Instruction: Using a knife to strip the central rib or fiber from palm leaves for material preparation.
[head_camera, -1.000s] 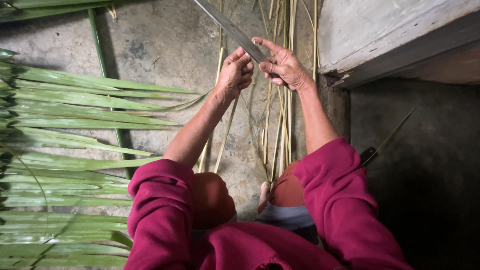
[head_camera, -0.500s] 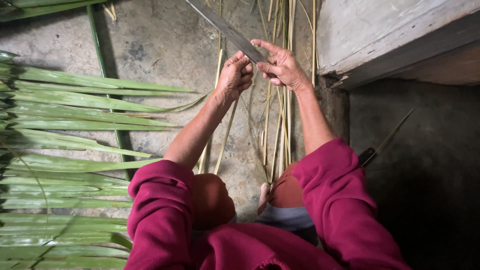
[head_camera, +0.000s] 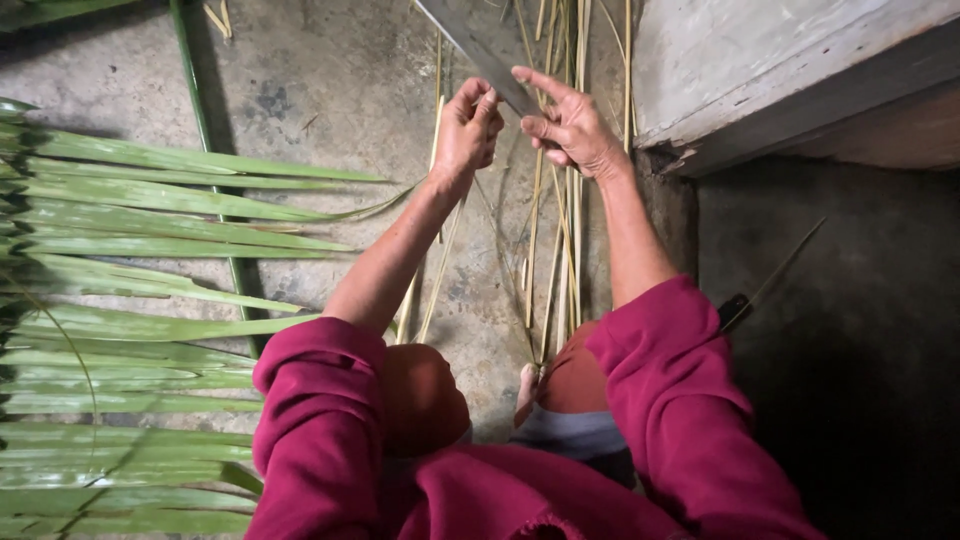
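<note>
Holding a long flat blade (head_camera: 478, 52) up over the concrete floor (head_camera: 330, 90), the person works with both hands raised ahead of the knees. The blade's long axis runs on a slant, from the top edge of the view down and to the right, ending between the two hands. The left hand (head_camera: 466, 128) is curled into a loose fist just below the blade, its fingers (head_camera: 482, 100) closed on something thin, probably a leaf rib, though I cannot tell for sure. The right hand (head_camera: 567, 125) sits on the other side, touching the blade's lower end, forefinger stretched along it and the other fingers half bent. Both hands are about equally near. Forearms rise from red sleeves (head_camera: 660, 400), elbows bent. Pale stripped ribs (head_camera: 570, 240) lie on the floor beneath the hands; green palm leaflets (head_camera: 150, 250) spread toward its left edge.
</note>
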